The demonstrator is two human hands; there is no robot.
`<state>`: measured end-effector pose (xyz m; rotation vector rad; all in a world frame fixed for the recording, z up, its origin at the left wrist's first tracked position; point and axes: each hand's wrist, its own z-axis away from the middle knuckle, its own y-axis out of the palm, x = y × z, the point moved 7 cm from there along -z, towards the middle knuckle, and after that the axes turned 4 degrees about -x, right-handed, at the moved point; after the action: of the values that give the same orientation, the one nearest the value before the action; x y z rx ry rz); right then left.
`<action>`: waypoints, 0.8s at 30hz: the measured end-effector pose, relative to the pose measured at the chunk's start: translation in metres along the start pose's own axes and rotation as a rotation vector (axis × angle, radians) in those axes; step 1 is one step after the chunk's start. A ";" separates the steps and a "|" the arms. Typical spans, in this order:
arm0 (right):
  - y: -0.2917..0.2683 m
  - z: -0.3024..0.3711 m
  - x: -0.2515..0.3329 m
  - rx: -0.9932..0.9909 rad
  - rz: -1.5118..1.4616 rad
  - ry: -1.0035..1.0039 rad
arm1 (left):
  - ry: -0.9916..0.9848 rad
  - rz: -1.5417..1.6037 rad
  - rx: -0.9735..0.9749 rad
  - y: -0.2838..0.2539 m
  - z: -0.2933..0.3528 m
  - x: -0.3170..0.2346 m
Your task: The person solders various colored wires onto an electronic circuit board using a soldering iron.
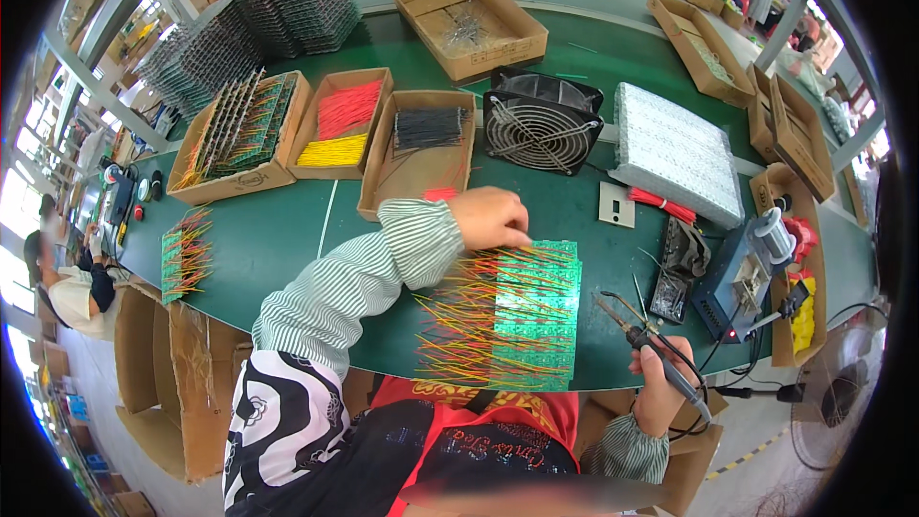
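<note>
Green circuit boards [536, 321] lie in a panel on the bench in front of me, with many thin red and yellow wires [450, 325] sticking out to the left. My left hand [490, 218] is at the panel's far edge, fingers bent and pinched together by the wires. What sits between its fingertips is hidden. To the right of the panel, my right hand [661, 391] grips a soldering iron [678, 375] by its dark handle. The iron slants up and left, its tip near the board's right side but apart from it.
Cardboard trays of red and yellow wires [347, 110] and black wires [431, 128] stand behind, beside a box of wired boards [239, 129]. A fan [543, 122], a bubble-wrapped pack [675, 148] and a blue soldering machine [737, 278] line the right. Another person [81, 292] works far left.
</note>
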<state>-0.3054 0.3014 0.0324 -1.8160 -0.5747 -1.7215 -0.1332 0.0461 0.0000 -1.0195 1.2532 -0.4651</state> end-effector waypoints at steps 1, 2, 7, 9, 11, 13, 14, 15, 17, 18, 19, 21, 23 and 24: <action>-0.002 0.001 -0.001 -0.007 0.005 0.006 | 0.020 -0.016 0.057 0.010 -0.001 -0.003; -0.003 0.001 -0.002 -0.007 -0.015 0.015 | 0.024 -0.010 0.063 0.012 -0.001 -0.003; -0.006 0.001 -0.001 -0.014 -0.037 0.011 | -0.126 0.420 0.137 -0.003 0.012 -0.001; -0.007 0.003 0.000 -0.033 -0.021 0.002 | -0.200 0.587 0.187 -0.011 0.026 -0.009; -0.003 0.004 0.000 -0.010 -0.007 -0.009 | -0.210 0.829 0.124 -0.025 0.052 -0.020; -0.001 0.006 0.001 -0.021 -0.030 -0.035 | -0.260 0.904 0.015 -0.037 0.086 -0.024; -0.004 0.007 -0.001 -0.017 -0.029 -0.048 | -0.259 0.944 -0.079 -0.046 0.102 -0.020; -0.002 0.010 -0.003 0.039 -0.030 -0.054 | -0.260 0.979 -0.179 -0.054 0.120 -0.016; -0.014 0.014 0.001 -0.063 -0.021 -0.088 | -0.380 1.068 -0.383 -0.070 0.165 -0.002; -0.013 0.014 -0.003 -0.007 -0.036 -0.095 | -0.390 1.093 -0.491 -0.073 0.192 0.015; -0.016 0.013 -0.002 0.002 0.002 -0.095 | -0.393 1.125 -0.595 -0.073 0.222 0.034; -0.011 0.008 -0.007 0.044 0.025 -0.103 | -0.499 1.062 -0.799 -0.070 0.297 0.066; -0.003 0.004 -0.011 0.070 0.040 -0.079 | -0.646 1.026 -0.969 -0.071 0.373 0.076; -0.015 0.010 -0.007 0.056 0.019 -0.099 | -0.653 0.929 -1.093 -0.081 0.402 0.067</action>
<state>-0.3083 0.3201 0.0269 -1.8694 -0.6382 -1.5940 0.2784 0.1030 0.0204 -1.1498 1.1759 1.3056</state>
